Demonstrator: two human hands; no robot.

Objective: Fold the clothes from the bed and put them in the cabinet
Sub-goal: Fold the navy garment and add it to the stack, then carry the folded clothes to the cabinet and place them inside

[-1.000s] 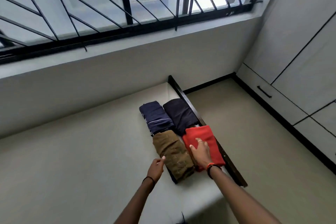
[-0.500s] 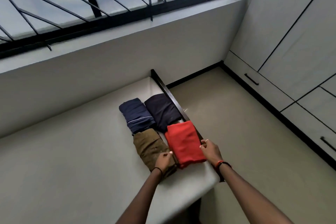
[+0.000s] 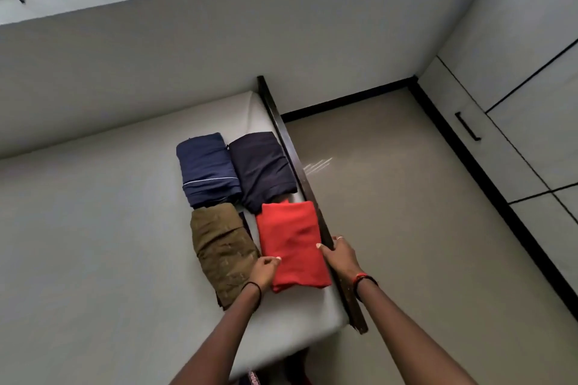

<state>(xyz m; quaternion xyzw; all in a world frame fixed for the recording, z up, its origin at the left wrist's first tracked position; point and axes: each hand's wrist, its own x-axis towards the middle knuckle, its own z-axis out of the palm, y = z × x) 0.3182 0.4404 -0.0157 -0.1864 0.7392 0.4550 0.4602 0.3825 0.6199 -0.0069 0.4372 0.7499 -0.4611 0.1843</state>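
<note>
Both hands have closed in on the folded red garment (image 3: 292, 247), L hand (image 3: 264, 272) pinching its left edge & R hand (image 3: 339, 256) gripping its right edge w/ thumb on top, garment lying on the mattress (image 3: 93, 228) just beside the olive-brown folded garment (image 3: 222, 247).

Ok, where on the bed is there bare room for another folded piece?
Free: the wide mattress left of the navy fold and olive fold. Crowded: those, the dark fold and the red fold pack against the bed rail, left hand and right hand gripping the red one.
</note>
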